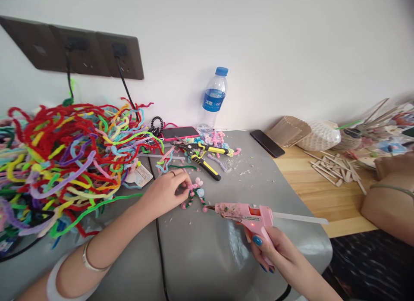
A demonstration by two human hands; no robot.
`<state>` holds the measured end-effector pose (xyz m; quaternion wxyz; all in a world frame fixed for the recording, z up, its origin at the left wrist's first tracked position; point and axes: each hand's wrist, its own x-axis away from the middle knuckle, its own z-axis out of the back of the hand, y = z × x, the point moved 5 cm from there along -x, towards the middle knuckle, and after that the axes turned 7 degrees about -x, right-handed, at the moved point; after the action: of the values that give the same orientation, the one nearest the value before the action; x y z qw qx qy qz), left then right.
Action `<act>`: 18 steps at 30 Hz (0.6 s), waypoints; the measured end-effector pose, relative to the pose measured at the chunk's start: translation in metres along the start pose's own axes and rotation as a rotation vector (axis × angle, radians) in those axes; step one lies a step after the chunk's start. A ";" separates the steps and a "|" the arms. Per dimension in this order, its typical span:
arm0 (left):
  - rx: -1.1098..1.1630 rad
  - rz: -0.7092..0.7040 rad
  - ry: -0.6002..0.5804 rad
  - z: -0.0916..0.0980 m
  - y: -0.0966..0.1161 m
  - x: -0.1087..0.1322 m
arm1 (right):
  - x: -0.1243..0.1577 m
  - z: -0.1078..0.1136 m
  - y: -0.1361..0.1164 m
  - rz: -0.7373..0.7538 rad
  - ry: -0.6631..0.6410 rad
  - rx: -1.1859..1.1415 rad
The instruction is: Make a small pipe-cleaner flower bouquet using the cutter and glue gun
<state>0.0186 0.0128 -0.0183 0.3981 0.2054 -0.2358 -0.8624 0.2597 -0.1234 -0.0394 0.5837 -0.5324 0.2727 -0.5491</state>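
My right hand (268, 249) is wrapped round the handle of a pink hot glue gun (241, 212), with a long clear glue stick (300, 217) poking out of its back. The gun's nozzle reaches the pink curled tip of a small pipe-cleaner figure (195, 187), which has a pink top, a pale blue ball and twisted green-and-pink legs. On the figure's left side, my left hand (174, 186) pinches it between thumb and fingers. Yellow-and-black pliers (203, 156) lie just beyond, by a dark green pipe-cleaner piece (183, 167).
A heap of colourful pipe cleaners (74, 158) covers the left side. A water bottle (214, 98), a pink-edged phone (180, 133) and a black phone (267, 143) sit near the wall. Wooden sticks (336, 168) and another person's arm (388, 202) are at right. A black cable (159, 249) crosses the grey surface.
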 end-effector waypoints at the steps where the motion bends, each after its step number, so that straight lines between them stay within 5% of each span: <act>1: -0.001 0.000 0.001 0.000 0.000 0.000 | 0.000 0.000 0.000 0.000 -0.001 -0.001; 18: 0.005 0.020 -0.003 0.000 -0.002 0.000 | 0.002 0.001 0.000 -0.067 0.004 0.024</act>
<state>0.0181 0.0138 -0.0195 0.4057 0.2027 -0.2408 -0.8581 0.2606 -0.1246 -0.0385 0.5708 -0.5329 0.2494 -0.5727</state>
